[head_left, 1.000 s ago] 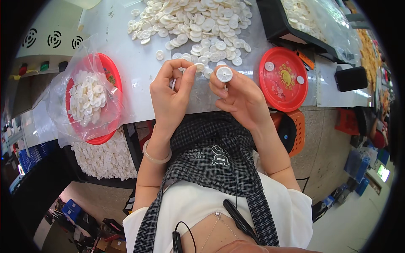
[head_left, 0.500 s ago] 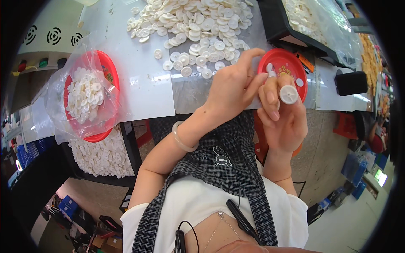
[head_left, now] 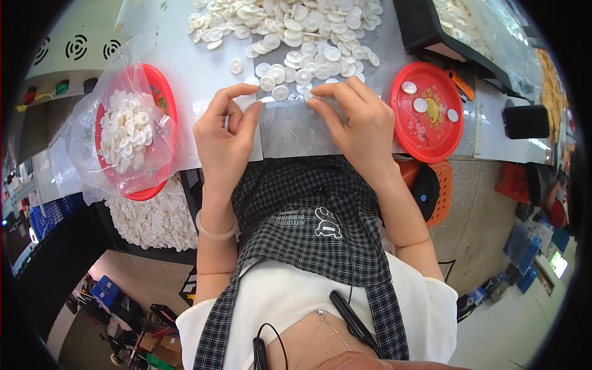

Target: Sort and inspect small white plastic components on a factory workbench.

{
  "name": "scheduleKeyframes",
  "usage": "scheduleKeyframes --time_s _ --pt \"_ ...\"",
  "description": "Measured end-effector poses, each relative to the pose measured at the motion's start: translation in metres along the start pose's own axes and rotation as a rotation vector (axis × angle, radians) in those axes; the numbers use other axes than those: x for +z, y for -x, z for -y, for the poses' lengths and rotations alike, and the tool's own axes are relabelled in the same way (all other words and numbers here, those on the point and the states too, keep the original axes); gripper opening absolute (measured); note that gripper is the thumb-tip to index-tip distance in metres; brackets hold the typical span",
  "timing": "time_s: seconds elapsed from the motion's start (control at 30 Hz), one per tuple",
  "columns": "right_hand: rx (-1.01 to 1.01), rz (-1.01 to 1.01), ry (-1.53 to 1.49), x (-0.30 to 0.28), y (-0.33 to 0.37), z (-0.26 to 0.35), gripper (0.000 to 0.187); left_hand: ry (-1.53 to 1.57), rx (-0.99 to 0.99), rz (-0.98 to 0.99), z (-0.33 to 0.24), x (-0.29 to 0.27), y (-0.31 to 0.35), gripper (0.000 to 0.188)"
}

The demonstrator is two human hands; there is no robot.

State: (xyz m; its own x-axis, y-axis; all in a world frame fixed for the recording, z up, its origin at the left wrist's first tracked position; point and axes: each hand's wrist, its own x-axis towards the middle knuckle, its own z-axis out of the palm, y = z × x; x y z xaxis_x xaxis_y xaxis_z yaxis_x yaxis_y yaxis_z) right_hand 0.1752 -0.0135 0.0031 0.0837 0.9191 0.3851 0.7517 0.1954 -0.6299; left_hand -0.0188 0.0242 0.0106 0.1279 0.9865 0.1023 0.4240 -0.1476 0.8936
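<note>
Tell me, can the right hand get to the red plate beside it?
Probably yes: the red plate lies close beside the right hand, and nothing seems to stand between them.

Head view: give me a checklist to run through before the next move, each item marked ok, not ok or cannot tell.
1. Left hand free: cannot tell; thumb and forefinger are apart, but the curled fingers may hide something.
2. Right hand gripping a disc: cannot tell; its fingertips are at the near edge of the pile of white discs, too small to judge.
3. Discs on the red plate unstacked: ok; three white discs lie singly.
4. All table discs gathered in the pile: not ok; a loose disc lies apart, to the left.
5. Plastic bag clear of the hands: ok; it lies left of the left hand.
</note>
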Motion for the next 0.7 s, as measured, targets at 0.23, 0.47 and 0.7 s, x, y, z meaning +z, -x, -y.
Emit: scheduleKeyframes --time_s 0.23,0.47,0.7 --pt "0.033 0.067 -0.039 0.001 0.0 0.004 0.01 -0.14 0.118 0.087 -0.002 0.007 -0.005 0.035" --pt "0.763 0.415 -1.584 -0.016 0.0 0.001 0.023 -0.229 0.141 0.142 -0.004 0.009 -0.012 0.031" --pt "0.826 0.542 -2.112 -0.01 0.002 -0.005 0.027 -0.228 0.123 0.118 -0.007 0.014 -0.013 0.029"
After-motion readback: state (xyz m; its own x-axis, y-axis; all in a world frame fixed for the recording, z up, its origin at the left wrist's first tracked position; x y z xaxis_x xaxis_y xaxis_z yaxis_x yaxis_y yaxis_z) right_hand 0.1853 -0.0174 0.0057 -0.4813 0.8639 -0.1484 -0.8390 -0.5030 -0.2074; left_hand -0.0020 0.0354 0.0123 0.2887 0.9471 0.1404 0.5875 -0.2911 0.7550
